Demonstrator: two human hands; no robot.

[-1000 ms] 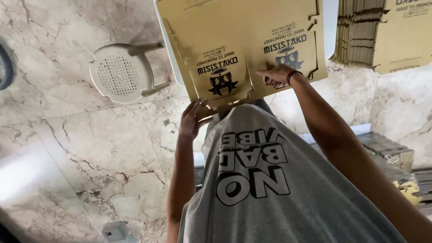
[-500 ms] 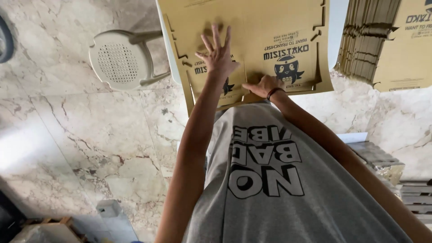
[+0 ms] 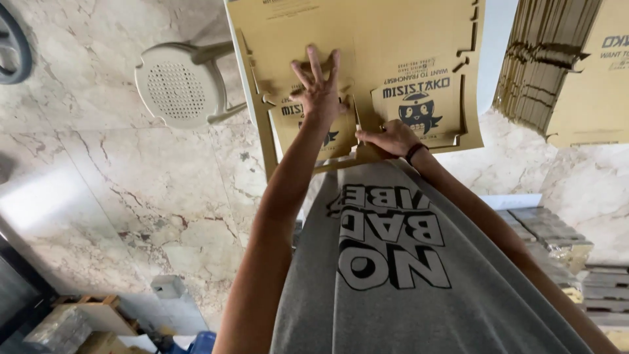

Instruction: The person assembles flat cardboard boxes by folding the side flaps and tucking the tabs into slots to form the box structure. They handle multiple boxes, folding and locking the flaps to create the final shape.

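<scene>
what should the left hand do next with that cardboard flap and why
Probably press the left hand flat to fold the cardboard flap: its fingers are spread over the flat box blank, while the right hand pins the near edge.

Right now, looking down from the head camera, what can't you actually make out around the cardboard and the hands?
- Flat die-cut cardboard sheet: its top is cut off by the frame's upper edge.
- Surface under the sheet: hidden by the cardboard itself.
- Left hand: palm faces the sheet, so contact is unclear.
- Right hand: fingertips tucked at the sheet's lower edge, out of sight.
- Stack of cardboard sheets: cropped at top right.
- White plastic stool: legs mostly hidden behind the seat.
</scene>
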